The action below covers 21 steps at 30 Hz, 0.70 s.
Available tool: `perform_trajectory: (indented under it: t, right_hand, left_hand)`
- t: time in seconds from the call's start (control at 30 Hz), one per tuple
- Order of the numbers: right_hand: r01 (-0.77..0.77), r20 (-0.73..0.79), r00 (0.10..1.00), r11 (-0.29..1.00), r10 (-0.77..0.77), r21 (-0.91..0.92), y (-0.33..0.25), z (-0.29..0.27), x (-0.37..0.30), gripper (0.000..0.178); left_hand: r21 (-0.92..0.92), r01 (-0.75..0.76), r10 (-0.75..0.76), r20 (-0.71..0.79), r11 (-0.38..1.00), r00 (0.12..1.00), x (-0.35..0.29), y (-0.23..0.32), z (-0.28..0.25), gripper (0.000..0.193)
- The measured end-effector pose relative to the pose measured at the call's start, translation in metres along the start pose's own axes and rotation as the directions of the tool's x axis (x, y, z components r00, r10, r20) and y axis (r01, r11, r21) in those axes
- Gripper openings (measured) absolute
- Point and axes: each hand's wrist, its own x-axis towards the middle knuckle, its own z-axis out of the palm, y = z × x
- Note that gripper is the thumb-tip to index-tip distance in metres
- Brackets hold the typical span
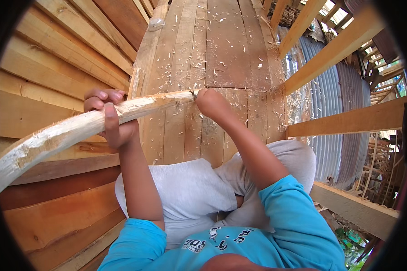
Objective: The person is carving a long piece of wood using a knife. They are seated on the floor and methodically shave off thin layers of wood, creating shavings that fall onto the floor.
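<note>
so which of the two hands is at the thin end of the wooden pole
The right hand, closed at the tip of the pole; the left hand grips it farther left, where it looks thicker.

The curved pole [72, 128] looks to me like wood, roughly shaved; the floor [226, 54] is matt planking, the sheeting [328, 104] over there ribbed metal, the trousers [185, 185] matt cloth.

Bold dark-and-white lettering [196, 246] runs across the chest of my turquoise T-shirt [262, 247], nearer my body than my left hand [118, 134] and right hand [211, 106].
</note>
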Motion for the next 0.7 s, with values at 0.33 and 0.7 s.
perform_trajectory:
  t: [0.33, 0.7]
  right_hand:
    - [0.138, -0.069, 0.987, 0.985, -0.146, -0.102, 0.020, 0.013, 0.012, 0.040]
    - [-0.037, -0.074, 0.997, 0.999, 0.035, -0.031, 0.030, 0.023, 0.017, 0.044]
  left_hand:
    - [-0.140, 0.175, -0.197, -0.163, 0.975, 0.967, 0.011, 0.025, 0.023, 0.009]
    - [-0.096, 0.194, -0.209, -0.190, 0.976, 0.959, 0.012, 0.024, 0.029, 0.015]
